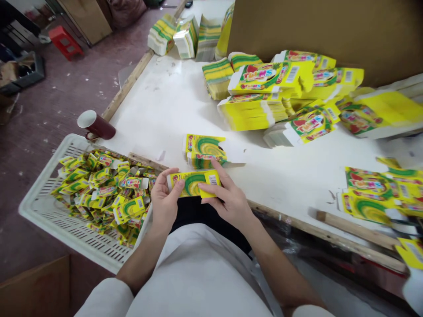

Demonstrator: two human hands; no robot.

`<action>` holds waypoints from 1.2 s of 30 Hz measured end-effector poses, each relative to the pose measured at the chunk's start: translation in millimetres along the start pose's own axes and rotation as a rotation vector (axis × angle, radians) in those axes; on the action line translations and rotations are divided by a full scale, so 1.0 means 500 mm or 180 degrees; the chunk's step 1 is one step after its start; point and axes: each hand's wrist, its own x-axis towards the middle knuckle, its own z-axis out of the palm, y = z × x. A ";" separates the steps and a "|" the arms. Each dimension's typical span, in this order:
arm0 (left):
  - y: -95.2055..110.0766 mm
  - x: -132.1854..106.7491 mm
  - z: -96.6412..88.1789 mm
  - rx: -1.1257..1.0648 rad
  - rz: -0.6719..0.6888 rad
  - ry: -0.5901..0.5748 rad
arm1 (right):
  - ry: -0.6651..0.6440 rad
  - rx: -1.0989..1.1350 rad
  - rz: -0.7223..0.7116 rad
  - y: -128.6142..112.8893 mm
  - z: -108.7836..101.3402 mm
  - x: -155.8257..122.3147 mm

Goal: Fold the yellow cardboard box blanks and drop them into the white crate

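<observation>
Between my two hands is a small yellow and green carton (192,184), held just over the table's near edge. My left hand (165,196) grips its left end, thumb on the front face. The fingers of my right hand (229,198) close on the right end, by the barcode and a yellow flap. Right behind it on the table lies a flat carton blank (206,147) with a white flap stretching to the right. To the left of my left hand, a white plastic basket (39,211) holds a heap of similar small cartons (109,189).
A maroon mug (99,125) rests at the table's left edge. Stacks of flat cartons (261,110) lie before a large brown cardboard sheet (324,35). More blanks (373,193) are at the right, near a loose wooden strip (357,229). A red stool (65,42) stands on the floor.
</observation>
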 end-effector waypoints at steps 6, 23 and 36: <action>-0.009 -0.013 -0.005 0.0141 -0.0128 -0.0276 | 0.0133 0.0440 0.0248 -0.005 0.006 0.004; 0.160 0.139 -0.381 0.4093 0.0840 0.1723 | 0.0573 -0.1194 0.0894 0.074 -0.031 0.079; -0.008 0.054 -0.049 0.0659 0.1455 -0.0108 | 0.0644 -0.0951 0.0840 0.003 -0.046 0.098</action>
